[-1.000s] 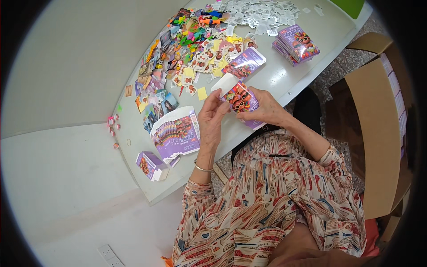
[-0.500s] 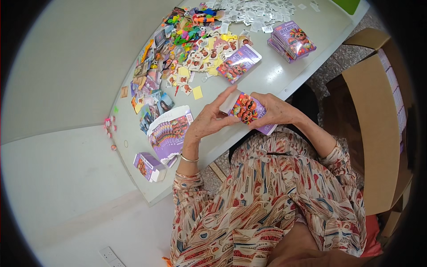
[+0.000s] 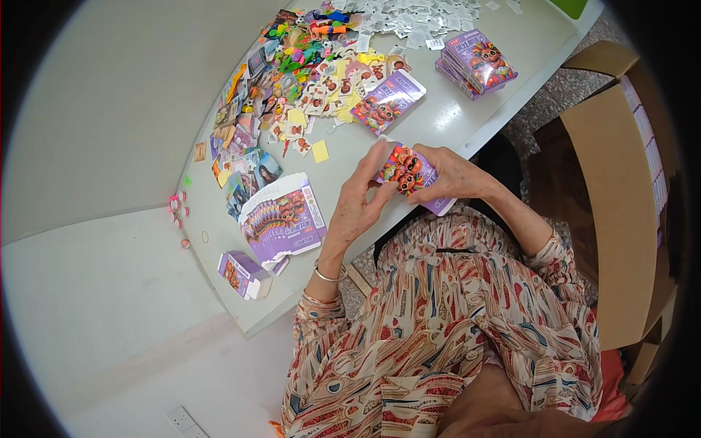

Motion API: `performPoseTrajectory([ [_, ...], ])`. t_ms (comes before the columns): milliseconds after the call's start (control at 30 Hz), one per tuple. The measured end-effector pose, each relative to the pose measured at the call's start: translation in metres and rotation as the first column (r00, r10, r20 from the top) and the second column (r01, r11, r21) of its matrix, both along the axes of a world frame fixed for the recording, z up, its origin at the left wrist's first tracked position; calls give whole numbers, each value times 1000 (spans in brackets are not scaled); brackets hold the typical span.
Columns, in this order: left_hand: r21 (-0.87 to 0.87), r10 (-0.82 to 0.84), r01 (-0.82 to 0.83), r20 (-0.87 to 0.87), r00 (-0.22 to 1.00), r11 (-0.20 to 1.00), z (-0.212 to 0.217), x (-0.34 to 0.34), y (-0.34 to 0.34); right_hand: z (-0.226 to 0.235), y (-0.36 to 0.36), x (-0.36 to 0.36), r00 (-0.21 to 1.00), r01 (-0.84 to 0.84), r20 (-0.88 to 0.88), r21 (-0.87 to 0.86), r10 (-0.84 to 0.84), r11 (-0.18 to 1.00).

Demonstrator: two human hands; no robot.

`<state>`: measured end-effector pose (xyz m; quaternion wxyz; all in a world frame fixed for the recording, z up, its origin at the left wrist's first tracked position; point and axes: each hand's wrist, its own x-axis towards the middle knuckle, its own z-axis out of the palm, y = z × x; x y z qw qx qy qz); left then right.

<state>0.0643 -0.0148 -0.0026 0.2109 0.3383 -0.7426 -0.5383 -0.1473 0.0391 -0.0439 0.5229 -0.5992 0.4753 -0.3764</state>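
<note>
Over the table's near edge, a small purple carton (image 3: 410, 174) with cartoon characters on its front is held between my two hands. My right hand (image 3: 454, 174) grips its right side, thumb on the front face and fingers along the far edge. At the carton's left end is my left hand (image 3: 361, 197), its thumb against the front and its fingers, slightly blurred, around the end flap. Just beyond lies another purple carton (image 3: 387, 102) with its white end flap showing. Left of my left hand, several flattened purple cartons (image 3: 288, 219) lie fanned in an overlapping row.
A stack of purple cartons (image 3: 478, 64) stands at the far right. Small plastic toys (image 3: 303, 55), printed cards (image 3: 321, 95) and silvery packets (image 3: 416, 22) are heaped along the back. One formed carton (image 3: 243, 274) sits near left. An open cardboard box (image 3: 610, 219) stands right of the table.
My left hand has shifted right and its fingers have closed in around the carton's end; the white flap that stood out there shows less. My right hand keeps its grip.
</note>
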Motion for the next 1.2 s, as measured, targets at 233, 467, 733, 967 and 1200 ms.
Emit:
performPoseTrajectory([
  [233, 72, -106, 105, 21, 994, 992, -11, 5, -9, 18, 4, 0, 981, 7, -193, -5, -8, 1000],
  [467, -259, -82, 102, 89, 993, 960, -1, -6, 2, 8, 2, -2, 994, 0, -112, 0, 0, 1000],
  [733, 173, 195, -180, -70, 978, 968, 1, -9, 6, 9, 5, -1, 999, 33, -15, 70, -32, 997],
  [967, 402, 350, -291, -81, 933, 868, 1, -12, 5, 10, 5, -3, 1000, -6, -28, 73, 8, 997],
  [1200, 384, 370, -318, -66, 927, 867, -5, -13, 7, 5, 7, -2, 999, -2, -37, 49, 3, 999],
])
